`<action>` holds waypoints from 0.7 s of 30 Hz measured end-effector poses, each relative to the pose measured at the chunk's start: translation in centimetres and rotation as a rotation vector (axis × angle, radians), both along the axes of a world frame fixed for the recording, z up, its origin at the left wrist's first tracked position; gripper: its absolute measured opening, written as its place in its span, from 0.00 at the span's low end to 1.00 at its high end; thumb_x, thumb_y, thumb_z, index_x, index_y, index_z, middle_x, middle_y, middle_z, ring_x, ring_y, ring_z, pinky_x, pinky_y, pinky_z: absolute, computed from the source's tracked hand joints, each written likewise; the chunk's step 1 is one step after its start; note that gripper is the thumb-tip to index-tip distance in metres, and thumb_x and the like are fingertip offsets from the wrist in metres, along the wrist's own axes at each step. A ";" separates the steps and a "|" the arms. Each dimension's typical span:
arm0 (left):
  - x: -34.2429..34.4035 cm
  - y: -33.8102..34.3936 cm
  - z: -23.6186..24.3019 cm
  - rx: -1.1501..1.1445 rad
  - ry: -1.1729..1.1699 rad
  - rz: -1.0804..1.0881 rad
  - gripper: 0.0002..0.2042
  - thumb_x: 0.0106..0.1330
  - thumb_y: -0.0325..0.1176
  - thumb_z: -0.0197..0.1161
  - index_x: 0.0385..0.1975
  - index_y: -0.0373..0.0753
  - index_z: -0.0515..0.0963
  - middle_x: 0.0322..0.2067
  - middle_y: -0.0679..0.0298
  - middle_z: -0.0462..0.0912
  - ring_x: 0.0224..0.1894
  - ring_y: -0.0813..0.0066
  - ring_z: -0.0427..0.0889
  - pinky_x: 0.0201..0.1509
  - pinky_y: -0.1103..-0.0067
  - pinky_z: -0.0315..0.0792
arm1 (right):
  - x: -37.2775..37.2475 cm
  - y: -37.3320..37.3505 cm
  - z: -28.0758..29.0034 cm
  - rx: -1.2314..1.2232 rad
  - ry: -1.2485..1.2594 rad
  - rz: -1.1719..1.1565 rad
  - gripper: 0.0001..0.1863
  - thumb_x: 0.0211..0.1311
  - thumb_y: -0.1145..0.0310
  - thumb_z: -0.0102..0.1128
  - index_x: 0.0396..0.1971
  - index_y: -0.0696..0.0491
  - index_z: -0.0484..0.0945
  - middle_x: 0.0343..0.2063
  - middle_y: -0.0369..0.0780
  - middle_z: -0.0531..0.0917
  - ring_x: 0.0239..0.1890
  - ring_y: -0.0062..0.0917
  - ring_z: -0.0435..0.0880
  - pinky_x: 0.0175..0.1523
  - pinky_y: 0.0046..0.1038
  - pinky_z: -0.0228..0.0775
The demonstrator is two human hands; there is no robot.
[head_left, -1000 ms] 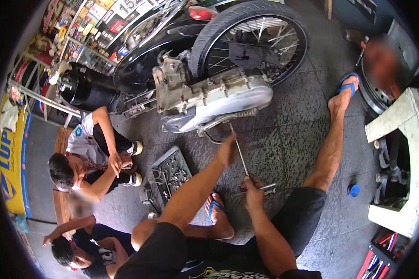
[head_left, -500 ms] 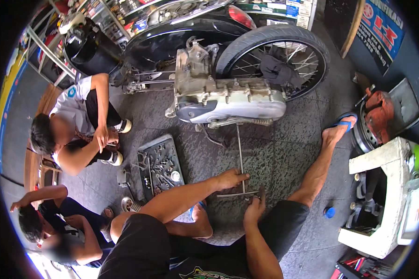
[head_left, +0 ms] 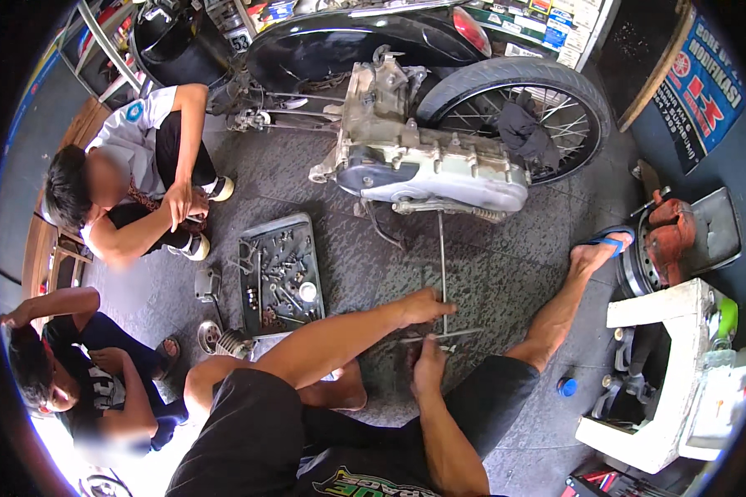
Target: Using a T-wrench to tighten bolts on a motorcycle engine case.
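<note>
A long T-handle wrench (head_left: 443,257) runs from the underside of a scooter engine (head_left: 452,174) toward me. My left hand (head_left: 424,307) is closed loosely around its shaft, just beyond the crossbar. At the crossbar's left part, my right hand (head_left: 428,366) has its fingers bent on the bar; some of them are dark and blurred. The wrench's far tip is hidden beneath the engine's edge. The grey engine casing is joined to a spoked rear wheel (head_left: 593,108), with a dark cloth (head_left: 526,132) stuffed among the spokes.
Left of my hands, a metal tray (head_left: 317,269) holds many bolts and small parts. Beside it lies a finned cylinder (head_left: 234,344). Two people (head_left: 145,132) (head_left: 79,331) sit at the left. A white stand (head_left: 630,313), a blue cap (head_left: 566,387) and an orange-red part (head_left: 670,228) are at the right.
My right hand has gone from the right part of the crossbar to its left part, and the bar's angle has changed. My left hand stays on the shaft. The whole view has shifted slightly.
</note>
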State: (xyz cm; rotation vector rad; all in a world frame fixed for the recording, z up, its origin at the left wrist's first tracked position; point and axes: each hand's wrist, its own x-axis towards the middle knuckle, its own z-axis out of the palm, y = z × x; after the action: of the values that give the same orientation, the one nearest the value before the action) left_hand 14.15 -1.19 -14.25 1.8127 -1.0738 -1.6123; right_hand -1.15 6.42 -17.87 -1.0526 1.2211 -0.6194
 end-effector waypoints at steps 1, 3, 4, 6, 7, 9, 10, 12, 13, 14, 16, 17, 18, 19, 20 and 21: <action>0.1 -0.1 1.1 0.010 -0.049 -0.139 0.21 0.64 0.50 0.60 0.31 0.34 0.81 0.22 0.62 0.77 0.28 0.73 0.75 0.35 0.74 0.69 | -0.4 0.0 0.8 0.093 -0.113 -0.026 0.27 0.72 0.53 0.39 0.53 0.60 0.75 0.23 0.34 0.74 0.20 0.16 0.67 0.24 0.21 0.59; 0.4 0.2 2.1 0.048 -0.018 -0.169 0.21 0.64 0.50 0.60 0.34 0.33 0.80 0.24 0.62 0.77 0.29 0.73 0.75 0.35 0.75 0.70 | -1.7 -0.5 1.9 -0.025 -0.165 -0.055 0.30 0.72 0.50 0.34 0.54 0.59 0.75 0.21 0.32 0.72 0.18 0.15 0.65 0.22 0.21 0.55; 0.0 0.2 2.0 0.032 0.020 -0.104 0.22 0.63 0.51 0.61 0.36 0.33 0.79 0.26 0.62 0.78 0.30 0.72 0.76 0.36 0.74 0.70 | -1.9 -0.5 2.4 -0.045 -0.228 -0.213 0.26 0.71 0.55 0.37 0.56 0.58 0.74 0.21 0.32 0.72 0.21 0.16 0.66 0.26 0.21 0.58; -0.8 -0.7 0.5 0.026 0.059 -0.085 0.24 0.63 0.52 0.61 0.42 0.31 0.79 0.33 0.58 0.81 0.33 0.70 0.77 0.39 0.73 0.72 | -1.3 -1.3 3.3 -0.080 -0.109 -0.509 0.22 0.69 0.60 0.44 0.51 0.60 0.76 0.22 0.35 0.75 0.20 0.19 0.69 0.26 0.24 0.61; -0.5 -0.1 -0.4 0.017 0.120 -0.007 0.25 0.63 0.52 0.61 0.43 0.31 0.78 0.34 0.57 0.82 0.33 0.70 0.77 0.40 0.73 0.72 | -1.1 -1.5 4.7 0.024 0.215 -0.281 0.16 0.64 0.66 0.50 0.45 0.61 0.78 0.24 0.39 0.78 0.26 0.26 0.75 0.31 0.30 0.67; -2.8 -1.5 2.3 0.029 -0.051 -0.062 0.26 0.63 0.51 0.61 0.46 0.32 0.78 0.38 0.54 0.82 0.33 0.69 0.77 0.40 0.74 0.72 | -2.4 0.1 -1.5 -0.186 0.477 0.156 0.11 0.54 0.70 0.57 0.35 0.60 0.77 0.28 0.48 0.81 0.30 0.39 0.80 0.37 0.40 0.70; 0.1 -0.3 -2.8 -0.055 0.027 0.042 0.21 0.62 0.50 0.62 0.34 0.32 0.81 0.26 0.59 0.78 0.28 0.72 0.74 0.33 0.71 0.69 | -0.1 1.7 -1.1 -0.520 0.335 0.194 0.13 0.54 0.68 0.59 0.36 0.60 0.76 0.28 0.51 0.80 0.29 0.45 0.80 0.36 0.41 0.70; 1.1 0.7 3.5 0.067 -0.057 0.035 0.16 0.64 0.44 0.61 0.33 0.34 0.78 0.22 0.65 0.77 0.25 0.75 0.74 0.30 0.76 0.68 | 0.9 1.4 4.2 -0.617 0.131 0.176 0.21 0.57 0.69 0.58 0.51 0.58 0.73 0.25 0.50 0.78 0.26 0.43 0.80 0.33 0.41 0.69; 1.3 1.4 3.3 -0.038 0.114 0.188 0.14 0.65 0.42 0.60 0.30 0.35 0.77 0.19 0.68 0.74 0.21 0.78 0.70 0.27 0.79 0.64 | 1.2 0.5 5.4 -0.602 0.062 -0.083 0.23 0.58 0.70 0.55 0.54 0.59 0.71 0.26 0.49 0.79 0.25 0.41 0.80 0.33 0.40 0.69; 1.3 1.0 2.3 -0.006 0.143 0.183 0.14 0.65 0.42 0.60 0.29 0.35 0.77 0.18 0.69 0.73 0.20 0.80 0.68 0.26 0.80 0.62 | 0.3 -0.7 4.3 -0.274 0.035 -0.218 0.23 0.58 0.71 0.55 0.55 0.59 0.70 0.25 0.49 0.79 0.26 0.39 0.80 0.32 0.38 0.70; -0.9 -0.9 1.2 0.021 0.181 0.152 0.14 0.66 0.41 0.60 0.28 0.35 0.77 0.17 0.70 0.71 0.19 0.81 0.66 0.25 0.81 0.60 | -2.0 -1.8 -0.2 -0.373 0.153 -0.184 0.24 0.57 0.71 0.55 0.55 0.58 0.70 0.25 0.48 0.79 0.25 0.37 0.79 0.31 0.37 0.70; -1.9 -1.3 1.1 0.001 0.207 0.147 0.14 0.66 0.42 0.60 0.28 0.36 0.77 0.17 0.71 0.70 0.19 0.82 0.65 0.25 0.81 0.59 | -2.6 -1.3 -1.4 -0.453 0.238 -0.101 0.24 0.57 0.71 0.55 0.56 0.58 0.70 0.24 0.47 0.78 0.25 0.36 0.79 0.31 0.36 0.70; -1.8 -1.4 1.1 -0.022 0.221 0.166 0.14 0.65 0.42 0.60 0.27 0.36 0.76 0.16 0.72 0.69 0.18 0.83 0.64 0.24 0.81 0.58 | -2.3 -0.1 -1.1 -0.424 0.239 0.138 0.23 0.55 0.70 0.56 0.53 0.56 0.72 0.24 0.48 0.79 0.28 0.39 0.81 0.33 0.38 0.72; -1.7 -1.3 1.4 -0.020 0.217 0.172 0.14 0.65 0.42 0.60 0.27 0.36 0.76 0.16 0.72 0.69 0.18 0.83 0.64 0.24 0.81 0.58 | -1.8 0.3 0.2 -0.421 0.233 0.144 0.23 0.55 0.70 0.56 0.53 0.56 0.72 0.24 0.48 0.79 0.28 0.39 0.81 0.33 0.38 0.72; -1.6 -1.2 1.9 -0.012 0.148 0.177 0.14 0.66 0.43 0.59 0.27 0.36 0.77 0.17 0.71 0.69 0.18 0.83 0.64 0.24 0.81 0.58 | -1.1 0.5 1.5 -0.510 0.211 0.092 0.21 0.54 0.69 0.57 0.49 0.56 0.74 0.24 0.49 0.79 0.29 0.41 0.81 0.34 0.39 0.71; -1.6 -1.2 2.3 -0.006 0.085 0.174 0.15 0.66 0.43 0.59 0.27 0.36 0.77 0.17 0.71 0.69 0.18 0.83 0.64 0.24 0.81 0.58 | -0.9 0.4 2.3 -0.600 0.194 0.033 0.18 0.53 0.69 0.58 0.45 0.56 0.75 0.24 0.50 0.80 0.30 0.43 0.81 0.35 0.40 0.71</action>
State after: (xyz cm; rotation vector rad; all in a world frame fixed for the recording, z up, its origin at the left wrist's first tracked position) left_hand 12.51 -2.40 -11.96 1.7648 -0.8581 -1.5654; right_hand -2.09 6.86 -15.62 -1.6607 1.2076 -0.9033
